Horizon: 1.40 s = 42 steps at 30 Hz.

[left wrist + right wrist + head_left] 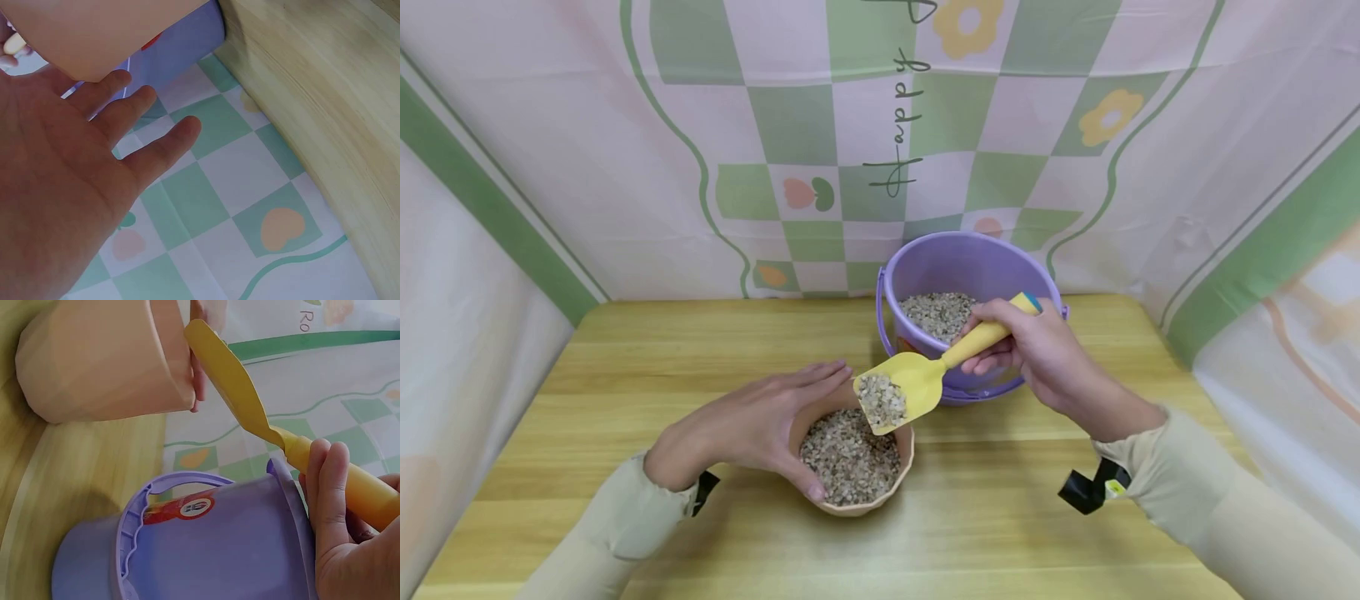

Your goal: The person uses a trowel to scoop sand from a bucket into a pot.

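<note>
Held by its handle in my right hand (1037,354), a yellow scoop (925,379) carries a small heap of pale gravel (882,402). Its blade is over the far right rim of a peach-coloured pot (94,362). Brown and grey gravel (850,462) lies inside that pot. My left hand (741,425) rests against the pot's left side, fingers extended toward the far side and thumb at the near rim. The left wrist view shows those fingers spread and fairly straight. Behind the scoop stands a purple bucket (970,258) with more gravel (934,312) in it.
A wooden tabletop (700,333) carries the pot and bucket. Behind it hangs a green and white checked cloth (793,125), and cloth walls close in both sides. The bucket's handle (131,531) hangs down along its side.
</note>
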Available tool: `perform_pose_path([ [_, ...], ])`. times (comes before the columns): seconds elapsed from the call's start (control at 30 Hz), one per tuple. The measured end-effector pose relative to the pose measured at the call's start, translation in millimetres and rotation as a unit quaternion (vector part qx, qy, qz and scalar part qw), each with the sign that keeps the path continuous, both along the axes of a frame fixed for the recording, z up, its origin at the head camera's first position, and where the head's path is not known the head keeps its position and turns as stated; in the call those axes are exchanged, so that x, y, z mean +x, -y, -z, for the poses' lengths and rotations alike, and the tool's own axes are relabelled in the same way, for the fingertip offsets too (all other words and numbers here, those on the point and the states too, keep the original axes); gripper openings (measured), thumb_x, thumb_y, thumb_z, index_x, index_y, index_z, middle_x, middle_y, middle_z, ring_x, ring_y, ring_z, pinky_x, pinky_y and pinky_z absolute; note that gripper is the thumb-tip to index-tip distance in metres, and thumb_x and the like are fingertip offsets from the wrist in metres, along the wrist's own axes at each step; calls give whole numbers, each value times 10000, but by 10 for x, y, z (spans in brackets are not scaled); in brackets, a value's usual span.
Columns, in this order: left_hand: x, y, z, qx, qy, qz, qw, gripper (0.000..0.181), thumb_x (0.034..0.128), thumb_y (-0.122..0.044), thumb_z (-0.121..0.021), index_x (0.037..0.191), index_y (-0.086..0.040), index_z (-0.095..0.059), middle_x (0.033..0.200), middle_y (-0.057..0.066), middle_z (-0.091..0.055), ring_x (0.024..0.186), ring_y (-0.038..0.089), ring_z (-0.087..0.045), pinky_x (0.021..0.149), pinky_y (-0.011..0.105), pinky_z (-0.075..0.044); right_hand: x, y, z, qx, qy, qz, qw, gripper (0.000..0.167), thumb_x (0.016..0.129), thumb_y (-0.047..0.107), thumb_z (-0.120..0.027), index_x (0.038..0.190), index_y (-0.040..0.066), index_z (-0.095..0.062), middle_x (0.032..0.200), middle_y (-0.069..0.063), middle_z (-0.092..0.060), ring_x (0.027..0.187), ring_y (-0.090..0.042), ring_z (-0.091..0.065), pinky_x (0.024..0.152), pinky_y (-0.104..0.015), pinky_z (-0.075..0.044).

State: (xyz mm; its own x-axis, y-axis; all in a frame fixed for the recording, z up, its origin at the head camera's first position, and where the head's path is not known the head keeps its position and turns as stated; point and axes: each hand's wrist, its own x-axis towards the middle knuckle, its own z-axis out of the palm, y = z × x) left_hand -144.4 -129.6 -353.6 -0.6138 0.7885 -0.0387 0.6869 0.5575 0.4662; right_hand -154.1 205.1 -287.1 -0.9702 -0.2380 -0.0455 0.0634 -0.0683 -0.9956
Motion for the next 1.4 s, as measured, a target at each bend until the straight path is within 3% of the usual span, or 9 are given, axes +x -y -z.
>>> perform_pose_path([
  [0.2, -2, 2, 0, 34, -15, 63, 10000, 1353, 567, -739, -811, 1595, -107, -199, 1650, 61, -137, 1499, 269, -187, 1166, 511, -240, 39, 33, 16, 73, -159, 58, 9998, 291, 1003, 73, -518, 828, -47, -717, 748, -192, -719, 574, -264, -714, 554, -324, -587],
  [0.53, 5, 5, -15, 6, 75, 29, 10000, 1359, 582, -726, -815, 1599, -99, -167, 1646, 43, -117, 1498, 294, -183, 1174, 505, -221, 106, 87, 26, 407, -451, 159, 9980, 311, 993, 76, -535, 914, -195, -667, 764, -205, -720, 567, -270, -709, 553, -346, -588],
  [1.0, 23, -14, -6, -106, -45, -68, 9999, 1367, 589, -800, -754, 1606, -122, -143, 1648, 35, -102, 1499, 276, -175, 1166, 511, -237, 215, 184, 46, 529, -421, 169, 9976, 292, 971, 73, -577, 924, -206, -651, 761, -215, -719, 548, -211, -693, 552, -349, -591],
  [1.4, 25, -12, -5, -80, 17, -61, 9999, 1368, 594, -812, -742, 1607, -121, -135, 1651, 26, -92, 1503, 270, -172, 1167, 504, -241, 263, 198, 34, 1023, -768, -40, 9918, 278, 970, 55, -575, 955, -212, -651, 825, -197, -726, 617, -244, -711, 611, -389, -601],
])
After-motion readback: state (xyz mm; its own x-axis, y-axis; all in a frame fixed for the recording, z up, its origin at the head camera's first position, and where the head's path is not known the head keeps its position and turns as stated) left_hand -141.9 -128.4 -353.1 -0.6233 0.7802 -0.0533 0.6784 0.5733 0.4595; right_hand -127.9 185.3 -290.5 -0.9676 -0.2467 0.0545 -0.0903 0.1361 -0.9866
